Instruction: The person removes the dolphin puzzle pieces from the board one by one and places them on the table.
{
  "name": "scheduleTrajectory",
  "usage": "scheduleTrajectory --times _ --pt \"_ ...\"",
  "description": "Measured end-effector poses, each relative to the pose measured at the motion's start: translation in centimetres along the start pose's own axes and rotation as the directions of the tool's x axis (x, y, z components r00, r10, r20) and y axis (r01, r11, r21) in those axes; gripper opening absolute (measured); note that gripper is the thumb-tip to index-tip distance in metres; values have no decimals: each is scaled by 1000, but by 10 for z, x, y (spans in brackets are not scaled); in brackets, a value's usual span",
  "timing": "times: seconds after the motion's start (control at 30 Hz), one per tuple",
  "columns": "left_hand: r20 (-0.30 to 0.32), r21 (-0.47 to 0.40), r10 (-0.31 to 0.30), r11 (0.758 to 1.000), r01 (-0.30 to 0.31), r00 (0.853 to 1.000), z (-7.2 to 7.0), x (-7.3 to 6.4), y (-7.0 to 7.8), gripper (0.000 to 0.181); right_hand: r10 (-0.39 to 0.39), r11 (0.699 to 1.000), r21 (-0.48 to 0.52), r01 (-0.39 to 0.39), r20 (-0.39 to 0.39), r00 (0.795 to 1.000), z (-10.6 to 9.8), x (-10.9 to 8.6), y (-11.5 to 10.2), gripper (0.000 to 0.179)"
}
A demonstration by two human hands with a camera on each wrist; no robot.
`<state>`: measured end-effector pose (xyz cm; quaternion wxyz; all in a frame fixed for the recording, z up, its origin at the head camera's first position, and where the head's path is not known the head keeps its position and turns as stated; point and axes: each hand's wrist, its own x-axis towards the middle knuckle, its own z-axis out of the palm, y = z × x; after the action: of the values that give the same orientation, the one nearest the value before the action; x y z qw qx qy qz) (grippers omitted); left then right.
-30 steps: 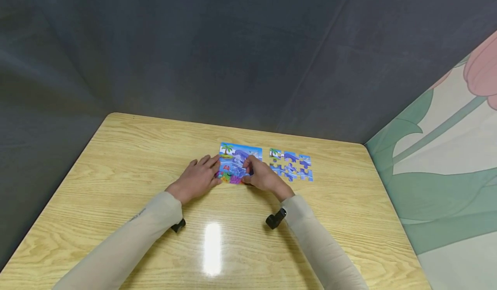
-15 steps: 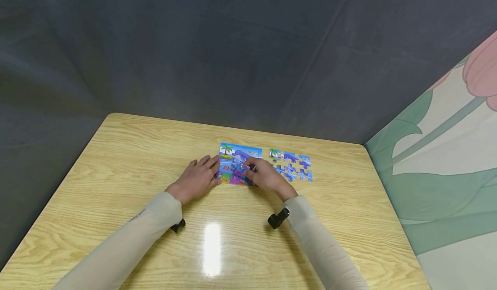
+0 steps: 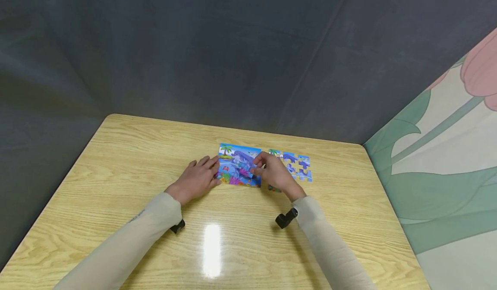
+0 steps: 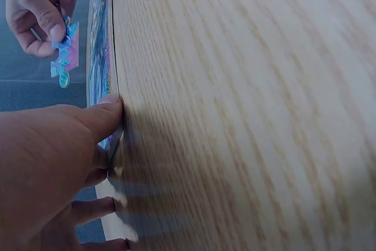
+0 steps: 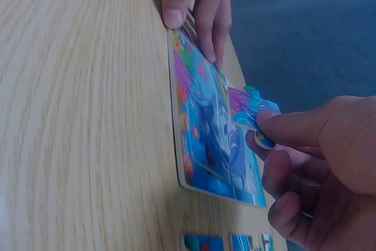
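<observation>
My right hand (image 3: 275,169) pinches a jigsaw puzzle piece (image 5: 247,104) with purple coral and blue water between thumb and fingers. It holds the piece raised over the right part of a puzzle board (image 3: 237,152) printed with a dolphin, a palm tree and coral. At the board's lower left corner lies my left hand (image 3: 196,180), its extended fingers along the left edge. In the left wrist view its thumb (image 4: 104,116) touches the near edge. That view also has the held piece (image 4: 66,57) hanging from the right fingertips, apart from the board.
Several loose puzzle pieces (image 3: 304,162) lie in rows right of the board, partly hidden behind my right hand. One more piece (image 3: 274,189) sits just below my right hand. A wooden table (image 3: 155,143) bears everything, with dark cloth (image 3: 233,65) behind it.
My right hand has moved right and slightly up from the board's lower part, carrying the puzzle piece. A loose piece below that hand has come into view. My left hand stays put.
</observation>
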<state>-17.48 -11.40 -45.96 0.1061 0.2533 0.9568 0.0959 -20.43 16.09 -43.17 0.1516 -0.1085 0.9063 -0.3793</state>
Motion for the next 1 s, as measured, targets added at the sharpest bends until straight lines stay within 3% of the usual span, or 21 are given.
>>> scheduleTrajectory --times 0.4,0.8,1.0 --pt "11 -14 1 1000 0 1000 0 0 0 68 -15 1000 15 15 -5 1000 -24 -12 19 10" --pt "7 -10 -2 1000 2 1000 1 0 -1 66 -22 998 -55 18 -73 997 -50 -29 45 7" --pt "12 -9 -5 1000 6 1000 0 1 0 67 -3 998 -56 -1 -72 997 -58 -38 56 9"
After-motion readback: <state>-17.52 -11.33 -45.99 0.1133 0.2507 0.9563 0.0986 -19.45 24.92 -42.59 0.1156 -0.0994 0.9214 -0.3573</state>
